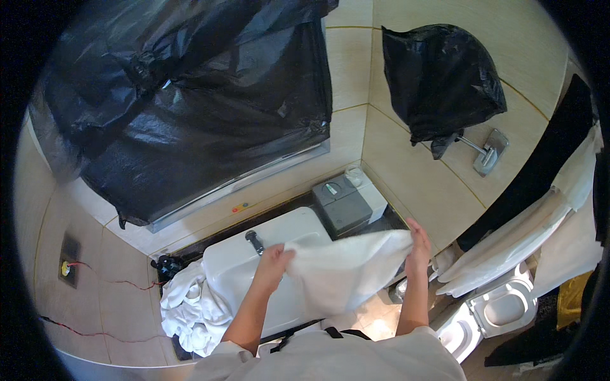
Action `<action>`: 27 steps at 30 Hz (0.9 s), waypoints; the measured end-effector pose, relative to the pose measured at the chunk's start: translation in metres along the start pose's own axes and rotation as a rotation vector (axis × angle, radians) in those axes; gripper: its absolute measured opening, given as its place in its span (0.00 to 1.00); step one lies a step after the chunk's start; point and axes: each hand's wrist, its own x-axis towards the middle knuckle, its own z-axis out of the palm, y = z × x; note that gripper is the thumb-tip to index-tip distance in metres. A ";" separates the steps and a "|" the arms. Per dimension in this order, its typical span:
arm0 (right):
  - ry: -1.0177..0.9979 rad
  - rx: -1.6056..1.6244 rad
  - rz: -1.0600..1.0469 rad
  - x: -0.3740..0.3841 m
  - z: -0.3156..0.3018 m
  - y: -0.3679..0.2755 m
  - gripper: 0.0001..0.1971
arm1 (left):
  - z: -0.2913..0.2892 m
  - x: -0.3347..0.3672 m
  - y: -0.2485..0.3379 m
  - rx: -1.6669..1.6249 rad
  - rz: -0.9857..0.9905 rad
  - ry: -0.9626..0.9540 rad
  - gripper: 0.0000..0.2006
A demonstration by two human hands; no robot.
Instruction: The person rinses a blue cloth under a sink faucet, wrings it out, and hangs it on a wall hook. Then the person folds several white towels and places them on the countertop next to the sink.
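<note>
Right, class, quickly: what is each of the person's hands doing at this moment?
Left hand: closed, holding the white cloth at its left edge.
Right hand: holding the same cloth at its right edge.

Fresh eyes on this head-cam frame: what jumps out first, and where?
First, the big black plastic sheet filling the upper left, plus a smaller black plastic cover at upper right, by a metal wall bracket. Then, at centre, the white cloth spread between the left hand and right hand, partly hiding the white sink. A white fabric heap lies at the sink's left end.
</note>
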 end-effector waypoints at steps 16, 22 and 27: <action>0.093 -0.677 0.101 -0.001 -0.153 0.146 0.18 | 0.043 0.011 -0.137 -0.117 -0.193 -0.106 0.15; -0.007 -1.336 0.227 -0.032 -0.155 0.134 0.12 | 0.048 -0.021 -0.129 0.540 -0.184 0.004 0.22; 0.042 -1.040 0.164 -0.024 -0.141 0.087 0.13 | 0.047 -0.013 -0.135 0.661 0.063 0.150 0.12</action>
